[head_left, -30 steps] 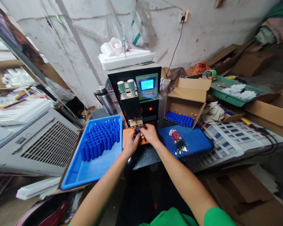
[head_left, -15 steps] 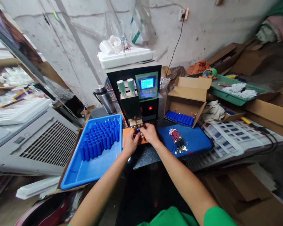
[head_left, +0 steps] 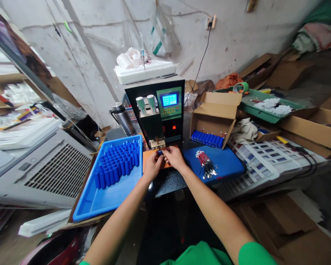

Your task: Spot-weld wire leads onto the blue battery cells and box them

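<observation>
A black spot welder (head_left: 169, 127) with a lit screen stands in front of me, its two thin electrodes (head_left: 157, 140) pointing down. Just below their tips, a blue battery cell (head_left: 160, 152) is mostly covered by fingers. My left hand (head_left: 152, 165) is closed on the cell from the left. From the right, my right hand (head_left: 174, 156) pinches at the same spot; whether it also holds a lead's end is too small to tell. Both hands rest over an orange block (head_left: 147, 157) at the welder's foot.
Left is a blue tray (head_left: 107, 200) of upright blue cells. To the right, a bundle of red and black leads (head_left: 206, 163) lies on a blue pad (head_left: 231, 165). Behind it sits an open cardboard box (head_left: 213, 110) with a row of cells. A steel flask (head_left: 124, 119) stands behind the tray.
The view has shifted slightly. Both hands stay at the electrodes with the cell, with hardly any visible movement.
</observation>
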A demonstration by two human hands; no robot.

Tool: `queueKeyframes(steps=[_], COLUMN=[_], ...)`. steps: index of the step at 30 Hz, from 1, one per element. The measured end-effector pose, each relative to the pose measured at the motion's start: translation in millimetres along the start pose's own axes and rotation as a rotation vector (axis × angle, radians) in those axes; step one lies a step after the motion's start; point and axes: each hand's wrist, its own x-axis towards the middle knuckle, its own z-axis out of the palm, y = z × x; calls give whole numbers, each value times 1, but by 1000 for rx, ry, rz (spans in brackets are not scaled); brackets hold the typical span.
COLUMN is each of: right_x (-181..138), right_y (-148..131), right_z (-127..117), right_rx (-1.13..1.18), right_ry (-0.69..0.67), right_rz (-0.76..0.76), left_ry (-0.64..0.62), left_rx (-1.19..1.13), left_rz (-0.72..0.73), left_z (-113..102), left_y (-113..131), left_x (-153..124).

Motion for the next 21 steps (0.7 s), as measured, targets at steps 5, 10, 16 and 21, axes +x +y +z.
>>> queueKeyframes(steps=[5, 10, 16, 21], right_x=[-15, -35, -56, -81], right_y=[-6, -12, -8, -5], right_z=[-7, -8, -10, -26], right_rx=[-29, -29, 332, 649], right_ry=[1, 49, 117, 134], right_rz=[-29, 5, 83, 110], left_ry=[-4, -5, -7, 205], left_rx=[112, 455, 682, 489], left_rz=[23, 275, 590, 556], left_z=[-1, -5, -5, 2], left_y=[1, 4, 24, 47], left_x=[-2, -7, -15, -45])
